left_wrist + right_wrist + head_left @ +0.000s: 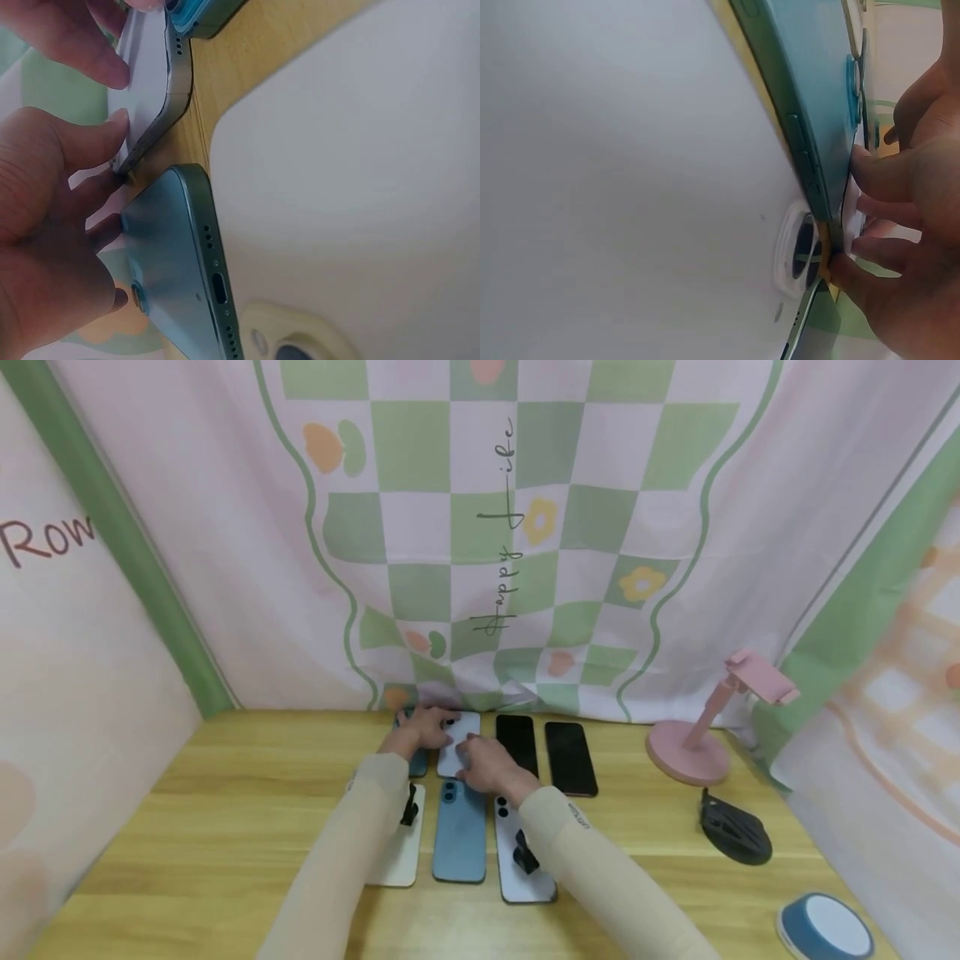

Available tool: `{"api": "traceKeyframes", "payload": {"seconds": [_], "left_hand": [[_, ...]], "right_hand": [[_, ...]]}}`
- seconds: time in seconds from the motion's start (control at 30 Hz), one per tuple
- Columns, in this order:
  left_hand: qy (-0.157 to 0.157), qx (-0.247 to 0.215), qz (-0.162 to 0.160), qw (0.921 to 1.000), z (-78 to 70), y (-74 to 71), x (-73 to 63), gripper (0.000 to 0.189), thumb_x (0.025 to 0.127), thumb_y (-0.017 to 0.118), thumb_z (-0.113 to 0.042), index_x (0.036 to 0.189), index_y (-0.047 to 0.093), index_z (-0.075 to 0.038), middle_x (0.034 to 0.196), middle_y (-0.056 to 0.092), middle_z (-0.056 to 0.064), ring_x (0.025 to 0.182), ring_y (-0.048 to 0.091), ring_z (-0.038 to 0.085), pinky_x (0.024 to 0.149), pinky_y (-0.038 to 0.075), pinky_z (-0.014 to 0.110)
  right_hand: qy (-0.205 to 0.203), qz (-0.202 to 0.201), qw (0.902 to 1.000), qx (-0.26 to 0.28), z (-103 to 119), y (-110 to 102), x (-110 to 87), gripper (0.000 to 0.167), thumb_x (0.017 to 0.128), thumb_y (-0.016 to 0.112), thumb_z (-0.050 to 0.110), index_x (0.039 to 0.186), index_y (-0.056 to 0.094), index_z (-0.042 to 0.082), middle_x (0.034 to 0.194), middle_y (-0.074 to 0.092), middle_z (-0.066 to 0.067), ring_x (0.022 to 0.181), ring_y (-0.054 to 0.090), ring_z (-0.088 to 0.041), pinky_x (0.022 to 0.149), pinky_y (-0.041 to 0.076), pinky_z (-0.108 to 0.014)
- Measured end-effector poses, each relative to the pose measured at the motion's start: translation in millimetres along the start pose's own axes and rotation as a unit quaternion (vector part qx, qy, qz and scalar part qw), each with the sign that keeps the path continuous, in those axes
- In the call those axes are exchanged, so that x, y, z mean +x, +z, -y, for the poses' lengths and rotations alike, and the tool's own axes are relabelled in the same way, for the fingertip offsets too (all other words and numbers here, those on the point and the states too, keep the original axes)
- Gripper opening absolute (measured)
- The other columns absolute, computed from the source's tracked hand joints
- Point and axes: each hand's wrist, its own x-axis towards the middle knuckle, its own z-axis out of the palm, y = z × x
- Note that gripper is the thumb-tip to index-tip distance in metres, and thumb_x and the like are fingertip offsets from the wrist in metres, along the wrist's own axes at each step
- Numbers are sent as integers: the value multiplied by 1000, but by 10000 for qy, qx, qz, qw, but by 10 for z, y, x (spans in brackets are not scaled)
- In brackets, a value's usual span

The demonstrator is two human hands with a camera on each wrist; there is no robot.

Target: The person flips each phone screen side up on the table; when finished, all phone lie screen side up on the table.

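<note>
In the back row of phones lies a white smartphone (pixel 469 724), back side up. My left hand (pixel 426 727) grips its left side, thumb on the back and a finger at the edge in the left wrist view. My right hand (pixel 491 766) holds the same phone from the right, its fingertips at the edge in the right wrist view. Left of it is a dark teal phone (pixel 161 240), partly under my left hand. Nearer me lie a cream phone (pixel 405 860), a blue phone (pixel 460 839) and a pale lilac phone (pixel 527 885), backs up.
Two black phones (pixel 517 739) (pixel 570 758) lie to the right of my hands. Farther right stand a pink phone stand (pixel 688 752), a black mouse-shaped object (pixel 735 829) and a blue-and-white round object (pixel 825 927). A checkered curtain (pixel 480 527) hangs behind the wooden table (pixel 225 827).
</note>
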Motion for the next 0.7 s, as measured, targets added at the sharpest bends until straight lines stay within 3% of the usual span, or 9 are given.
{"api": "traceKeyframes", "payload": {"seconds": [0.37, 0.7], "left_hand": [[94, -1, -78, 9999, -2, 16, 13, 53, 98, 63, -19, 150, 56, -25, 166, 43, 7, 159, 27, 39, 126, 10, 75], [328, -820, -360, 9954, -54, 25, 57, 62, 90, 52, -8, 151, 53, -13, 160, 50, 13, 157, 26, 45, 125, 21, 69]], "right_hand": [[-249, -34, 9994, -239, -45, 61, 21, 44, 98, 70, 16, 139, 63, 0, 155, 52, -26, 142, 55, -38, 117, 47, -47], [-356, -22, 9992, -186, -79, 60, 24, 45, 99, 69, 15, 141, 61, 1, 156, 51, -26, 144, 52, -41, 118, 46, -50]]}}
